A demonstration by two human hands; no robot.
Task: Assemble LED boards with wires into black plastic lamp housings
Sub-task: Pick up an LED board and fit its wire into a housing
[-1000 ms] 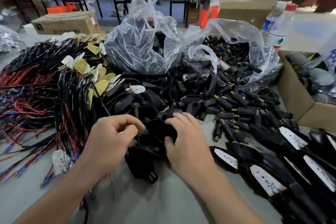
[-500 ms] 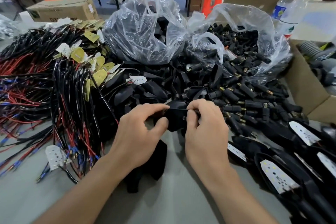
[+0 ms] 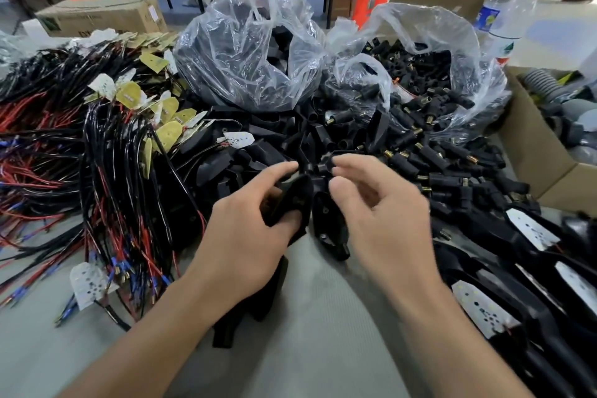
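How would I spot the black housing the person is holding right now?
Start at the taller clear plastic bag at the back and come toward the camera to the left hand. The black housing sits in its curled fingers, unlike the loose housings lying around it.

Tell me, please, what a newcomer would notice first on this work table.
The two hands at the centre draw the eye: the left hand grips a black housing, and the right hand is beside it, blurred. Behind them stand a clear plastic bag and a second bag, both stuffed with black parts. A tangle of red and black wires fills the left side, and housings with white LED boards line the right.
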